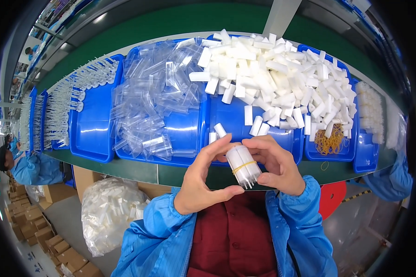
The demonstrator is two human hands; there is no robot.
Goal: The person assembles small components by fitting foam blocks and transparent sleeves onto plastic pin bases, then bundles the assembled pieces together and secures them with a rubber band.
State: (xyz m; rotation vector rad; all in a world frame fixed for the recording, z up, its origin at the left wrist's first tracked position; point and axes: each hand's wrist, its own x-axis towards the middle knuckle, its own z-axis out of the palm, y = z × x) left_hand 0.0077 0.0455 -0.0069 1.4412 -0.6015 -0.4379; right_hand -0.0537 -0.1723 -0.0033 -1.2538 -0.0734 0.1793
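A bundle of white tubes (236, 160) is between my two hands, above the front edge of the bench. Around its middle runs a yellow rubber band (243, 167), and thin prongs stick out of its lower end. My left hand (202, 179) curves round the bundle's left side, its thumb by the prongs. From the right, my right hand (282, 167) grips the bundle between fingers and thumb. Just beyond my fingers, short white foam blocks (257, 125) lie in a blue tray (233, 114). The fingertips behind the bundle are partly hidden.
White blocks (272, 74) are heaped across the back trays. Clear plastic sleeves (157, 92) fill the tray to the left; white stemmed parts (85, 78) line trays farther left. Rubber bands (329, 141) lie at right. A bag of white pieces (108, 214) stands below the bench, and a co-worker (32, 168) sits far left.
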